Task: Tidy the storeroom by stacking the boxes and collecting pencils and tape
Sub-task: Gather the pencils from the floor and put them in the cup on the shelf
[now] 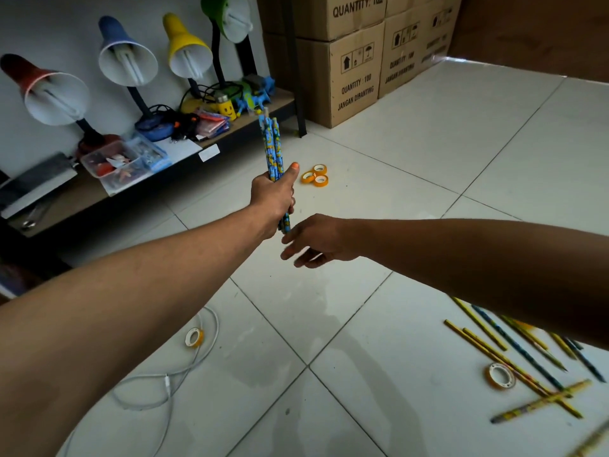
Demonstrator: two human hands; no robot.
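Head view shows the left hand [273, 192] closed tight around a bunch of blue pencils [272, 150], held upright above the white floor [428, 159]. The right hand [313, 240] is just under the bunch, fingers loosely spread, holding nothing; I cannot tell if it touches the pencil ends. The pencils look light, thin and stiff, and I think they could slip out of a loose fist, so gripping around the middle of the bunch, as now, seems best. The tips may snap if dropped. I cannot count the held pencils for sure; there seem to be about four. More loose pencils [514, 354] lie crossed over each other on the floor at the right, about ten, partly hidden by the arm. There are five tape rolls: a group of three [315, 175] touching each other near the shelf [230, 133], one tape roll [194, 337] by a white cable [158, 384], and one roll [500, 376] resting among the loose pencils. Tape is light and easy to pinch through its hole. The cardboard boxes [356, 77] stand stacked against the far wall, at least four in sight.
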